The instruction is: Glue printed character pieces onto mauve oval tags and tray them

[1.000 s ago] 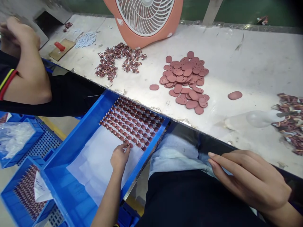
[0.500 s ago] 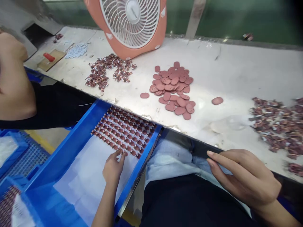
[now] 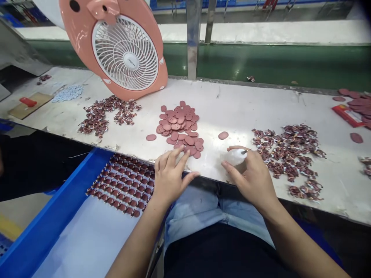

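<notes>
My left hand (image 3: 171, 173) has its fingers spread, with the fingertips at the near edge of a pile of flat, reddish-brown oval pieces (image 3: 179, 119). No piece shows held in it. To its right, my right hand (image 3: 255, 177) has its thumb and fingers around a small white squeeze bottle (image 3: 235, 156) with a thin dark tip pointing right. A single oval piece (image 3: 223, 135) lies just beyond the bottle. Right of that hand is a heap of small brown-and-white bow-like pieces (image 3: 290, 150).
An orange fan (image 3: 78, 38) stands on the worktable (image 3: 203, 92). Left of it are another bow-like heap (image 3: 95, 119), pale blue bits (image 3: 68, 93) and a red piece (image 3: 28, 102) on a board. Below, a blue tray (image 3: 46, 216) holds rows of assembled brown pieces (image 3: 124, 185).
My left hand has left the tray's rows and come up to the oval pile. My right hand has moved left and forward onto the white bottle. The view has shifted right and up.
</notes>
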### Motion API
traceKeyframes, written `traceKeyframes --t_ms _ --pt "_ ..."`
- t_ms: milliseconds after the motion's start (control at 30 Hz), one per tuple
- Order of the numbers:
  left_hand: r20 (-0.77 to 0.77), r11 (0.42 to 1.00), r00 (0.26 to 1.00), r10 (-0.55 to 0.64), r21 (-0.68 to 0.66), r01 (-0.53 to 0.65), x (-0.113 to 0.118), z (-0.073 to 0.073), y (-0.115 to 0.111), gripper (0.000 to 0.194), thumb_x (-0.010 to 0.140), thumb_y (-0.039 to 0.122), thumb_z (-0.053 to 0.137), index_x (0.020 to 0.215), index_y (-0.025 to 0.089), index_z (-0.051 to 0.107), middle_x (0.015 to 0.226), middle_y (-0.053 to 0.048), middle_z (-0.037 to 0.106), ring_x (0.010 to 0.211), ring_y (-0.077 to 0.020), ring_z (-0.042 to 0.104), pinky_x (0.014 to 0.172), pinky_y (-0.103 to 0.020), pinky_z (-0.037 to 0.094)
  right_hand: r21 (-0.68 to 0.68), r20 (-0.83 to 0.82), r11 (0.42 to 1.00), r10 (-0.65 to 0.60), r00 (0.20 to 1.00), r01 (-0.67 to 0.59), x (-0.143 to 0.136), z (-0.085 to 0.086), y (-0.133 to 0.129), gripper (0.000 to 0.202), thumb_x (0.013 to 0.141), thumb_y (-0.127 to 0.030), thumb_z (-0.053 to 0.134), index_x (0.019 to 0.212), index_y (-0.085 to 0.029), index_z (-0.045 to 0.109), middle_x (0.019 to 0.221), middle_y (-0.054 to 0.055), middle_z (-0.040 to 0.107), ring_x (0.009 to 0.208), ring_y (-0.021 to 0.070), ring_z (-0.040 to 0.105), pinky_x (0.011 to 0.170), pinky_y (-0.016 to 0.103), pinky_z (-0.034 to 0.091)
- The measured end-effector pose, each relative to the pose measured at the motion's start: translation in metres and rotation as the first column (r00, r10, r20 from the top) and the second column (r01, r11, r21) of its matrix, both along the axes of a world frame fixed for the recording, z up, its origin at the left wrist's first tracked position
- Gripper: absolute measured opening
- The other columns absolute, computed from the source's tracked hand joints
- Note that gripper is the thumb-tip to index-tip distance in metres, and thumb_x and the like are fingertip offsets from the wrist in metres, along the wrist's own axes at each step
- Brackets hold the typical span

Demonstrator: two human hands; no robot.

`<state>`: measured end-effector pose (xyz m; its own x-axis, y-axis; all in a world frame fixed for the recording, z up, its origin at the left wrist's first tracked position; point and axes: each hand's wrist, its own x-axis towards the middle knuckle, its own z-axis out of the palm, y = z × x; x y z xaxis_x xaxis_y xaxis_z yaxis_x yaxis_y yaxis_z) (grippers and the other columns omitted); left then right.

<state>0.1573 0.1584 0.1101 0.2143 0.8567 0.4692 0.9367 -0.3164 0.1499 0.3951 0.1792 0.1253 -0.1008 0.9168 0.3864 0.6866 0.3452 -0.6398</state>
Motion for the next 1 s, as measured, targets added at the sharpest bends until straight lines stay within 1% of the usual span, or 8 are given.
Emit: traceKeyframes --t_ms 167,267,433,500,633,733,900,1000 --pt "0.143 0.987 0.984 -0.107 0.132 0.088 -0.011 -0.016 -0.018 0.03 0.083 0.032 0.076 0.113 0.034 0.074 0.107 -0.002 0.079 0.097 -0.0236 0.068 0.095 -0.04 0.039 -0.051 -0.263 0.998 0.022 0.965 -0.037 0.009 -0.003 -0.013 0.031 0.087 -0.032 0.067 0.114 -0.021 0.056 0.106 0.007 0.066 0.097 0.0241 0.065 0.085 0.038 0.051" --pt "0.466 0.998 0.884 -0.039 0.063 0.01 0.004 -0.006 -0.029 0.021 0.084 0.02 0.074 0.1 0.034 0.078 0.094 0.0 0.08 0.086 -0.0204 0.07 0.089 -0.038 0.044 -0.114 -0.44 0.983 0.082 0.894 -0.146 0.006 0.002 -0.019 0.026 0.085 -0.027 0.066 0.107 -0.022 0.053 0.087 0.001 0.063 0.072 0.0164 0.062 0.065 0.03 0.052" --pt "0.919 0.892 0.165 0.358 -0.389 0.229 0.047 0.03 -0.044 0.01 0.085 0.03 0.073 0.089 0.025 0.081 0.089 -0.006 0.08 0.087 -0.0222 0.074 0.081 -0.033 0.057 -0.219 -0.672 0.882 0.174 0.72 -0.418 -0.009 0.022 -0.021 0.03 0.082 -0.029 0.074 0.099 -0.021 0.05 0.082 0.0 0.063 0.068 0.0126 0.062 0.061 0.025 0.054" --pt "0.905 0.845 0.051 0.423 -0.414 0.339 0.056 0.039 -0.047 0.009 0.08 0.031 0.078 0.084 0.024 0.081 0.085 -0.006 0.08 0.084 -0.0219 0.074 0.081 -0.033 0.059 -0.265 -0.733 0.82 0.171 0.658 -0.508 -0.011 0.028 -0.02 0.034 0.079 -0.029 0.077 0.099 -0.021 0.05 0.083 0.001 0.066 0.07 0.0134 0.065 0.063 0.026 0.056" --pt "0.905 0.794 -0.004 0.426 -0.372 0.48 0.057 0.038 -0.05 0.014 0.076 0.033 0.082 0.087 0.024 0.082 0.081 -0.006 0.079 0.072 -0.0183 0.073 0.071 -0.028 0.06 -0.321 -0.814 0.743 0.1 0.572 -0.587 -0.011 0.034 -0.02 0.04 0.075 -0.03 0.081 0.097 -0.02 0.049 0.075 0.0 0.066 0.067 0.0142 0.065 0.062 0.026 0.055" --pt "0.961 0.864 -0.012 0.276 -0.242 0.441 0.058 0.024 -0.05 0.042 0.064 0.029 0.091 0.105 0.03 0.079 0.089 -0.005 0.079 0.069 -0.0154 0.071 0.064 -0.023 0.059 -0.34 -0.856 0.767 -0.012 0.517 -0.545 -0.014 0.033 -0.024 0.044 0.077 -0.039 0.079 0.098 -0.022 0.044 0.074 -0.002 0.062 0.061 0.0109 0.058 0.054 0.022 0.048" --pt "0.968 0.976 0.211 -0.133 0.09 0.2 0.07 0.006 -0.043 0.043 0.067 0.022 0.089 0.107 0.034 0.077 0.096 -0.002 0.076 0.086 -0.0166 0.071 0.078 -0.024 0.058 -0.366 -0.884 0.774 -0.115 0.454 -0.517 -0.034 0.023 -0.038 0.048 0.078 -0.049 0.075 0.098 -0.024 0.038 0.069 -0.006 0.054 0.052 0.0067 0.044 0.047 0.019 0.036" --pt "0.967 0.982 0.213 -0.142 0.109 0.157 0.075 0.006 -0.041 0.035 0.069 0.028 0.088 0.103 0.032 0.078 0.092 -0.002 0.076 0.085 -0.0173 0.071 0.077 -0.025 0.058 -0.378 -0.882 0.767 -0.127 0.454 -0.519 -0.037 0.018 -0.044 0.049 0.08 -0.055 0.07 0.1 -0.026 0.036 0.068 -0.007 0.051 0.052 0.0078 0.045 0.046 0.018 0.036"
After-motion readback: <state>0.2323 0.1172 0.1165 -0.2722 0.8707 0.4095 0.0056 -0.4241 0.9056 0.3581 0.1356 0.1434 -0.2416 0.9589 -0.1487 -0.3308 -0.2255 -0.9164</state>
